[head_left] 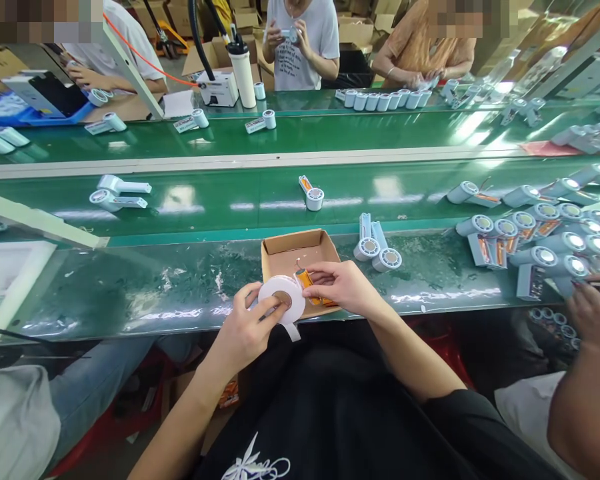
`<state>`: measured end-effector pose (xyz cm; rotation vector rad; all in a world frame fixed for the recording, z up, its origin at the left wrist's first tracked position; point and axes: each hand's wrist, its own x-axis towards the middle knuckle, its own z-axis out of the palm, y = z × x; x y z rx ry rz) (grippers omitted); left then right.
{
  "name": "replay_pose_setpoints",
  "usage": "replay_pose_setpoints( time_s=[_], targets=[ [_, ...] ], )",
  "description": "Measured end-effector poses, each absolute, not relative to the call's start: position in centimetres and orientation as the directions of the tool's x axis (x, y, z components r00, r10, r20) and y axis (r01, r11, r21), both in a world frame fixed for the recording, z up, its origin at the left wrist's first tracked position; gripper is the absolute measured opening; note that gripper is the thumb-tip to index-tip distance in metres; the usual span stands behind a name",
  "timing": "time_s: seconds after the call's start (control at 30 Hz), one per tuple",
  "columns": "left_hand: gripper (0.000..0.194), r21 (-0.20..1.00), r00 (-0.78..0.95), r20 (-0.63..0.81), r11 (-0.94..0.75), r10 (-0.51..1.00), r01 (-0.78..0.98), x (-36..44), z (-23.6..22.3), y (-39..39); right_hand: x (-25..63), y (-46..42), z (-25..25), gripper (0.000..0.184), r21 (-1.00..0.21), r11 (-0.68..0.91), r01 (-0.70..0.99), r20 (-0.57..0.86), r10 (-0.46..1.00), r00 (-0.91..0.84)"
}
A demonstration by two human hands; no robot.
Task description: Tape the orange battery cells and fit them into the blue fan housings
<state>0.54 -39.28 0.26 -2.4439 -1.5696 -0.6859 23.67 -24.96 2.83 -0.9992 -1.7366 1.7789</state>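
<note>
Held just below the centre of the frame: an orange battery, pinched narrowly between thumb and fingers of the right hand. Just beside, on the left: a white tape roll, gripped by the left hand, with fingertips at the brown core and a loose tail hanging below. Hard to tell whether touching the battery.

Judging by this closeness, probably at the step of bringing battery and tape together; calling next for a steady pinch, a firm hold on the roll and care not to crease the tail.

Reaching in from lower left and lower right, with forearms converging, wrists turned inward and backs of both hands towards the camera.

Behind the hands: an open cardboard box, with more orange batteries near the lower right corner. Right of the box: two pale blue fan units on the green bench. Farther out, at the right edge: a crowd of similar units and a co-worker's hand.
</note>
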Motion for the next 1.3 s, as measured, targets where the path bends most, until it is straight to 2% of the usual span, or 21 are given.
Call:
replay_pose_setpoints(
  time_s=[0.1,0.2,0.3,0.4,0.5,0.57,0.63,0.7,0.77,0.8,0.87,0.9,0.97,1.03,1.1,1.17,1.23,1.3],
  targets=[
    [0.049,0.061,0.376,0.433,-0.443,0.819,0.894,0.8,1.0,-39.2,24.1,-24.8,2.5,0.055,-0.983,-0.105,0.149,-0.181,0.658,-0.731],
    [0.05,-0.004,0.41,0.408,-0.448,0.816,0.894,1.4,2.0,-39.2,24.8,-24.3,1.9,0.059,-0.973,-0.186,0.135,-0.216,0.539,-0.814],
    [0.047,-0.036,0.42,0.397,-0.444,0.816,0.895,1.9,2.5,-38.9,25.0,-23.9,0.9,0.066,-0.949,-0.306,0.082,-0.252,0.573,-0.78],
    [0.043,-0.043,0.411,0.418,-0.435,0.81,0.899,2.1,2.4,-38.4,24.1,-24.9,-0.3,0.069,-0.926,-0.375,-0.055,-0.248,0.709,-0.66],
    [0.034,-0.022,0.353,0.5,-0.396,0.791,0.918,2.7,2.0,-37.9,21.9,-27.3,-1.4,0.063,-0.899,-0.347,-0.266,-0.208,0.874,-0.439],
    [0.032,0.036,0.251,0.581,-0.333,0.774,0.942,3.8,1.7,-37.9,20.7,-28.6,-1.7,0.056,-0.861,-0.293,-0.415,-0.186,0.942,-0.279],
    [0.03,0.142,0.194,0.602,-0.342,0.775,0.929,5.0,1.4,-38.4,20.6,-28.1,-1.3,0.048,-0.824,-0.249,-0.509,-0.167,0.965,-0.201],
    [0.03,0.265,0.276,0.544,-0.475,0.792,0.839,5.5,0.8,-39.3,22.4,-25.6,-0.1,0.04,-0.805,-0.147,-0.575,-0.097,0.989,-0.116],
    [0.033,0.33,0.335,0.496,-0.531,0.801,0.781,4.2,-0.6,-40.5,25.9,-21.9,1.6,0.032,-0.785,0.09,-0.613,0.037,0.994,0.099],
    [0.034,0.319,0.291,0.496,-0.483,0.818,0.815,2.7,-1.7,-41.0,27.9,-20.2,2.3,0.03,-0.772,0.205,-0.602,0.097,0.973,0.207],
    [0.031,0.25,0.057,0.532,-0.221,0.845,0.943,-1.6,-4.1,-41.8,31.9,-18.1,3.3,0.035,-0.786,0.319,-0.53,0.177,0.937,0.303],
    [0.028,0.221,-0.06,0.544,-0.074,0.837,0.973,-4.0,-5.3,-41.9,33.5,-17.9,3.3,0.042,-0.802,0.337,-0.493,0.198,0.929,0.313],
    [0.029,0.19,-0.2,0.561,0.111,0.803,0.976,-7.9,-7.0,-41.7,35.8,-19.1,2.6,0.052,-0.843,0.32,-0.433,0.2,0.933,0.3],
    [0.034,0.173,-0.239,0.609,0.167,0.756,0.971,-8.9,-7.3,-40.8,36.7,-21.3,1.1,0.055,-0.874,0.285,-0.393,0.17,0.938,0.304],
    [0.033,0.158,-0.157,0.631,0.072,0.759,0.985,-6.6,-5.8,-38.9,36.8,-23.2,-0.5,0.056,-0.892,0.267,-0.364,0.142,0.931,0.335],
    [0.03,0.149,0.04,0.567,-0.15,0.823,0.977,-1.8,-3.4,-35.7,36.5,-24.2,-1.5,0.057,-0.905,0.258,-0.339,0.13,0.925,0.357],
    [0.034,0.157,0.244,0.44,-0.341,0.864,0.927,4.0,-0.8,-31.2,36.1,-24.2,-1.7,0.059,-0.915,0.242,-0.324,0.127,0.933,0.336],
    [0.04,0.176,0.416,0.247,-0.463,0.875,0.869,9.4,1.1,-26.1,35.7,-23.6,-1.1,0.062,-0.916,0.235,-0.325,0.139,0.946,0.292]
  ],
)
